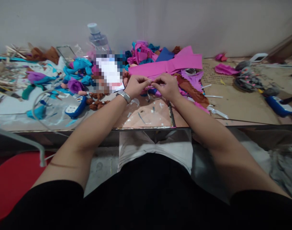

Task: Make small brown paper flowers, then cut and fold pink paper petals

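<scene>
While our left hand [136,86] and right hand [169,87] pinch what appears a small pink piece [150,81] between them, the pink strip [157,67] lies crosswise just beyond, its middle nearer our right hand.

A plain pale-grey wall [184,25] rises beyond the left hand [135,86], with a long, dark-edged table [146,120] and grey floor [101,161] below it, a rounded red seat [14,182] to its left.
</scene>
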{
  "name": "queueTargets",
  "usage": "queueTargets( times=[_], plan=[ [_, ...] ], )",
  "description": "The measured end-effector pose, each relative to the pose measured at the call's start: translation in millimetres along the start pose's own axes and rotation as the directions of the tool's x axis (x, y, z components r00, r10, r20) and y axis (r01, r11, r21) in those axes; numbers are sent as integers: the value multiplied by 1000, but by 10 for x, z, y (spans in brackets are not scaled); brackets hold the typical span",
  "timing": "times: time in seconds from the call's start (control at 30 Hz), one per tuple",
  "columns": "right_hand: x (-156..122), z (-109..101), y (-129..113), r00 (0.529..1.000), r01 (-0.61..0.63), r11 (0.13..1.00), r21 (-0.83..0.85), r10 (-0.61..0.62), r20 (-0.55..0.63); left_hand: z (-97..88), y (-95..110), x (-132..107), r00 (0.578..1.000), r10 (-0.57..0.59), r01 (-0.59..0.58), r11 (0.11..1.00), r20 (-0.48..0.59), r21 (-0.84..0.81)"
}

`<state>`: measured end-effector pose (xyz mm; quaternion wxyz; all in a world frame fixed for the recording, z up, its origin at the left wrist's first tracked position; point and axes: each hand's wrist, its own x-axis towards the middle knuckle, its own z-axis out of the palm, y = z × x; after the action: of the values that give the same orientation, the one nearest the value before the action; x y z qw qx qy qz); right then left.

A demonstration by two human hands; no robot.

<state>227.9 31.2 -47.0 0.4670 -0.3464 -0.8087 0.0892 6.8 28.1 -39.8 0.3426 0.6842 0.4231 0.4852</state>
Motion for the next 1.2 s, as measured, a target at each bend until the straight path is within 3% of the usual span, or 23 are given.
queueTargets(
  times=[0.5, 0.8, 1.2],
  plan=[
    [4, -28, -106, 1000, 3, 1000, -20, -2, 13, -1, 33, -46, 993, 24, -8, 991, 120, -134],
    [-24, 3, 13, 1000, 8, 998, -62, -7, 19, 32, -84, -17, 986, 32, 10, 968, 165, -252],
    [-27, -16, 25, 999, 51, 999, -14, -51, -15, 36, -98, 17, 996, 39, -18, 970, 85, -242]
  ],
)
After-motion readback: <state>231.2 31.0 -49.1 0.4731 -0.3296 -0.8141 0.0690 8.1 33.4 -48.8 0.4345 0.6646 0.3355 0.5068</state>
